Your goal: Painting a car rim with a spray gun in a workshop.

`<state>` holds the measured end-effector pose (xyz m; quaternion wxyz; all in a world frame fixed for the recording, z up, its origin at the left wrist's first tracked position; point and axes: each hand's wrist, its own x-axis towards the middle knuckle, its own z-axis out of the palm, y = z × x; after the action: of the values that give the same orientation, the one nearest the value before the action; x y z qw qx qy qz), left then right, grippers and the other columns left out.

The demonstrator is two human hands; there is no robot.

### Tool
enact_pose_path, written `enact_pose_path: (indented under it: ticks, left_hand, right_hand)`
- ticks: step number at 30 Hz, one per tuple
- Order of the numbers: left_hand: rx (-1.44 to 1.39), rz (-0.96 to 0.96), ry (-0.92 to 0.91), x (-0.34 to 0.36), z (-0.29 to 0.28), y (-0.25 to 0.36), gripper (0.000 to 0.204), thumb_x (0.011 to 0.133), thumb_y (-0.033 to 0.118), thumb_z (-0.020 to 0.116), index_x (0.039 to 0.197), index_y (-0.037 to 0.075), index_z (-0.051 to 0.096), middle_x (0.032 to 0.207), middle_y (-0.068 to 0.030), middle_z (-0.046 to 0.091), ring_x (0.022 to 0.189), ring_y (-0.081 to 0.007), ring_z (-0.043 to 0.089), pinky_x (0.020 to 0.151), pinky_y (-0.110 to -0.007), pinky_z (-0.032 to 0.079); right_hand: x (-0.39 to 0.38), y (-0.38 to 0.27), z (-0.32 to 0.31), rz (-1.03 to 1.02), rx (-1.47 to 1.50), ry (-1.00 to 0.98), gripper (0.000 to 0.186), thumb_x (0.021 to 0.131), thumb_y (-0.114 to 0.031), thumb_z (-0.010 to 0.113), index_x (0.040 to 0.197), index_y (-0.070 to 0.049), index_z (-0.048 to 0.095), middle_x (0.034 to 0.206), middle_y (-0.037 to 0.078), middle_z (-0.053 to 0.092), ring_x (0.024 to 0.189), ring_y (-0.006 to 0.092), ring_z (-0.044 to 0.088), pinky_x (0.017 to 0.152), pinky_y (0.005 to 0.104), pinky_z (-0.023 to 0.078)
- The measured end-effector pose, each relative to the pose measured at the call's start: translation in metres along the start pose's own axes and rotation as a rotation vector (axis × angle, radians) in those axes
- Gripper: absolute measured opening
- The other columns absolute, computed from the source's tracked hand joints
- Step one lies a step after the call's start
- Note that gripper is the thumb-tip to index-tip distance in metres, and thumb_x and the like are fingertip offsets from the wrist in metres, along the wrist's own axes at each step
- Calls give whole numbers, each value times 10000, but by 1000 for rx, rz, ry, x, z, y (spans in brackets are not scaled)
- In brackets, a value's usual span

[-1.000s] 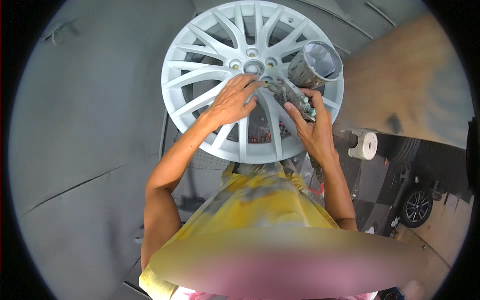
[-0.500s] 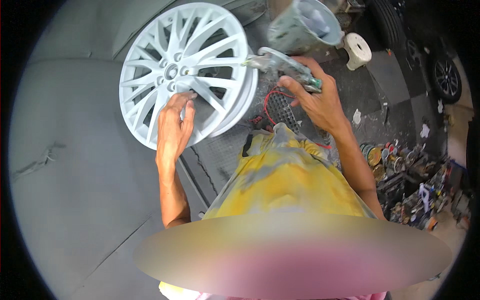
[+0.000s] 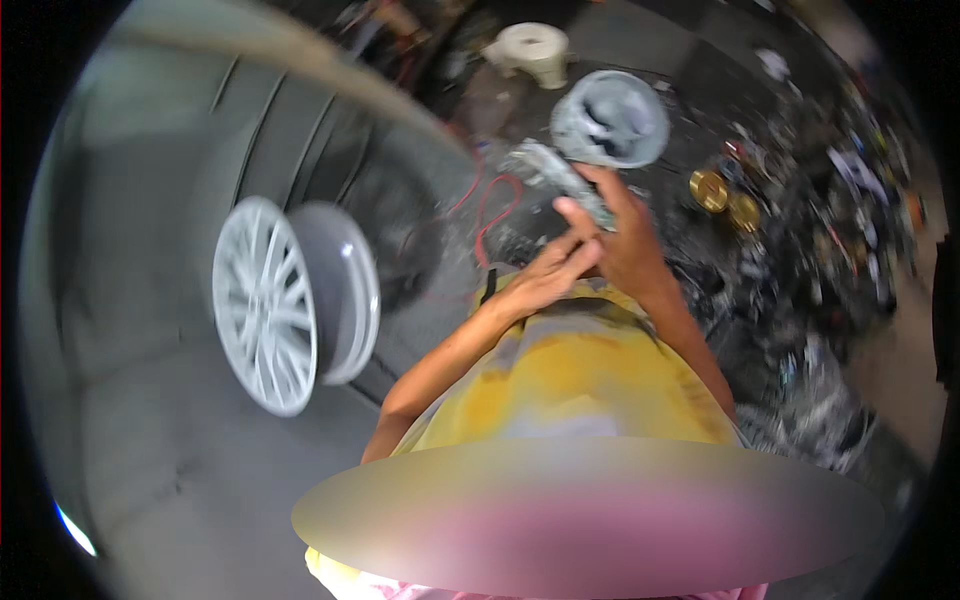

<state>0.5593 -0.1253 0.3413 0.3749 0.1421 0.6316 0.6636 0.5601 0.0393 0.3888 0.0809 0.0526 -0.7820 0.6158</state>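
My right hand [image 3: 625, 245] grips a paint-caked spray gun [image 3: 560, 180] with a grey cup [image 3: 610, 118] on top, held up in front of my chest. My left hand [image 3: 545, 275] reaches across with its fingers stretched out and rests against the gun's handle beside the right hand. A light grey alloy wheel [image 3: 275, 310] stands on edge at the left, well away from both hands. The picture is blurred by head motion.
Grey sheeting [image 3: 130, 330] covers the floor and backdrop around the wheel. A red hose [image 3: 490, 205] loops on the dark floor. A white roll [image 3: 530, 45] sits at the top. Brass-coloured tins [image 3: 725, 200] and many small cluttered items fill the right side.
My view has swung right, so the wheel moved to the far left. My left hand left the wheel's spokes and came over to the spray gun, which the right hand still holds.
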Motion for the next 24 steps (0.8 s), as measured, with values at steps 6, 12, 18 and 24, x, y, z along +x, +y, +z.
enact_pose_path:
  ticks: [6,12,18,24]
  left_hand:
    - [-227,11,-264,69,41,13,1086,946,827,239,1620,-13,104,1667,-178,212,1539,-312,245,1254,-447,212]
    - [-406,-164,-250,147,68,6,1146,838,942,274,1619,104,238,1635,-105,320,1505,-275,328,1235,-458,279]
    - [-505,-162,-55,247,26,9,981,855,944,247,1136,52,546,1073,-93,605,1109,-267,586,993,-428,447]
    - [-572,-59,-19,340,-40,41,854,883,913,264,919,77,435,812,-58,450,781,-252,489,778,-409,445]
  right_hand:
    - [0,20,-50,-162,-316,333,617,927,-313,735,1420,-43,481,1341,277,567,1146,510,566,934,542,475]
    - [15,49,-97,-14,-348,401,638,938,-331,703,1450,-50,448,1322,265,554,1163,491,572,969,542,479]
    - [62,85,-139,252,-326,242,596,918,-286,737,1418,-50,515,1282,229,560,1141,452,598,954,495,499]
    - [132,123,-168,325,-336,188,469,924,-284,730,1289,-18,601,1164,204,604,1013,424,653,862,490,530]
